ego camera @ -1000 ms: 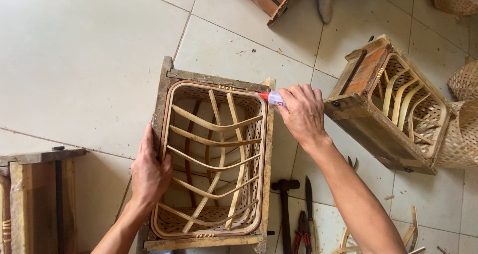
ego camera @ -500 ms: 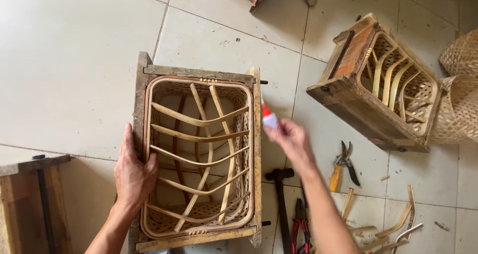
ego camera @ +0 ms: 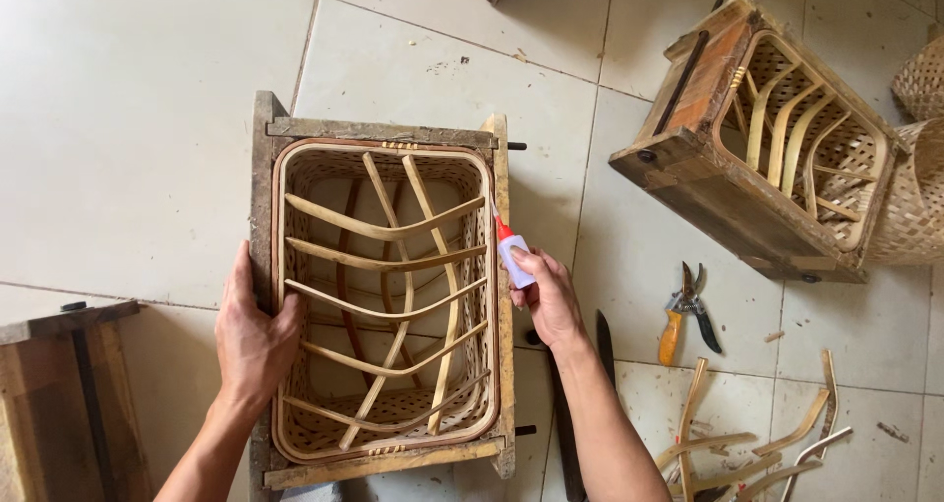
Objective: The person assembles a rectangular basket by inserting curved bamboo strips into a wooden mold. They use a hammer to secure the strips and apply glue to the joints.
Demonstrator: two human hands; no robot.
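Note:
A woven bamboo basket [ego camera: 324, 173] sits inside a rectangular wooden frame mould [ego camera: 379, 130] on the tiled floor, with curved bamboo strips crossing its open bottom. My left hand [ego camera: 254, 337] presses flat on the frame's left side, fingers reaching onto the basket rim. My right hand [ego camera: 549, 295] grips a small white glue bottle [ego camera: 513, 254] with a red nozzle, the tip pointing at the basket's right rim.
A second wooden mould with a basket [ego camera: 757, 138] lies tilted at the upper right, beside woven baskets [ego camera: 919, 177]. Orange-handled shears [ego camera: 683, 310], a dark blade [ego camera: 604, 340] and loose bamboo strips [ego camera: 747, 443] lie at the lower right. A wooden block [ego camera: 59, 394] stands at the lower left.
My right hand has slid down along the frame's right side with the glue bottle, from the top corner to the middle. My left hand stays on the left side.

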